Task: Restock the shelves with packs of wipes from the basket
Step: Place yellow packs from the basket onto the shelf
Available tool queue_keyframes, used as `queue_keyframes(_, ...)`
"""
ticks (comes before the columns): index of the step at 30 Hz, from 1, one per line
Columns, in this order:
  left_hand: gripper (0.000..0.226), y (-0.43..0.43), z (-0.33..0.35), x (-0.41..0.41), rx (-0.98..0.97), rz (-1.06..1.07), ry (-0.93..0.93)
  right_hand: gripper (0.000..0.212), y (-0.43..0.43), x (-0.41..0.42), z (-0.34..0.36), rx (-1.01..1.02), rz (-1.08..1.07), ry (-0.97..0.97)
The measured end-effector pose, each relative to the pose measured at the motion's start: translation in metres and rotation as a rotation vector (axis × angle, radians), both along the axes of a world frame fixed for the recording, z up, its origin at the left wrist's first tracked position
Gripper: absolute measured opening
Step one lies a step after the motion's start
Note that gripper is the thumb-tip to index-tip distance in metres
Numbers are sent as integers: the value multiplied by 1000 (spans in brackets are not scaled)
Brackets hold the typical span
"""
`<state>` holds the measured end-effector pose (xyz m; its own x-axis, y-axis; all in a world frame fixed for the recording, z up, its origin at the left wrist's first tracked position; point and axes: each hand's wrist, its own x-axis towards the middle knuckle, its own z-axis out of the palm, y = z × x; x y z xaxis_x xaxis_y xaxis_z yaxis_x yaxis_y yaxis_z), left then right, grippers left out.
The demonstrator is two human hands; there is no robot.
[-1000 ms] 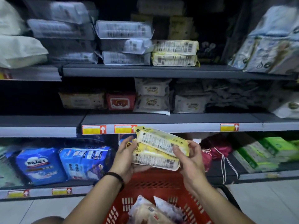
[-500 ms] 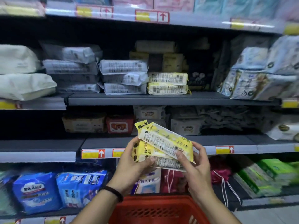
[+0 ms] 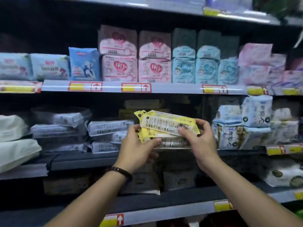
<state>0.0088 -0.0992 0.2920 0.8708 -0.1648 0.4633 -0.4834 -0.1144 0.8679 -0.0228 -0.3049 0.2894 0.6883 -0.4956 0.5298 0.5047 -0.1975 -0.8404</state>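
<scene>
- The left hand [image 3: 136, 148] grips the left end of the lower flat yellow-and-white plastic pack of wipes [image 3: 170, 142], with the thumb curled over the top and the fingers underneath. A black wristband [image 3: 122, 172] circles that wrist.
- The right hand [image 3: 200, 141] pinches the right end of the upper flat yellow-and-white plastic pack of wipes [image 3: 167, 122], fingers bent around its edge.
- The upper pack lies tilted on the lower one. Both are held just above the front of the dark grey middle shelf board [image 3: 82, 159], about halfway along it. Whether the lower pack touches the board cannot be told.
- On the board, just left of the held packs, flat grey-white printed packs [image 3: 106, 128] lie stacked in layers.
- At the board's far left end lie bulky plain white soft packs [image 3: 14, 145].
- On the board's right part, pale blue-and-white upright packs [image 3: 232, 133] stand close to the right hand.
- Deep at the back of the board, behind the held packs, dim yellowish packs [image 3: 142, 104] are piled in shadow.
- The tier above the board carries pink packs [image 3: 119, 63] and light blue packs [image 3: 195, 63], with red-and-yellow price labels [image 3: 85, 86] along its front rail.
- Below the board, dark, blurred packs [image 3: 178, 179] sit in shadow behind the forearms.
</scene>
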Motion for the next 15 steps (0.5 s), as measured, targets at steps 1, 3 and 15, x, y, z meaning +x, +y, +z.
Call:
queue_keyframes(1, 63, -5, 14, 7, 7, 4, -18, 58, -2, 10, 12, 0, 3, -9)
queue_keyframes(3, 60, -14, 37, 26, 34, 52, -67, 61, -6, 32, 33, 9, 6, -19)
queue_keyframes(15, 66, -33, 23, 102, 703, 495, -350, 66, -10, 120, 44, -290, 13, 408)
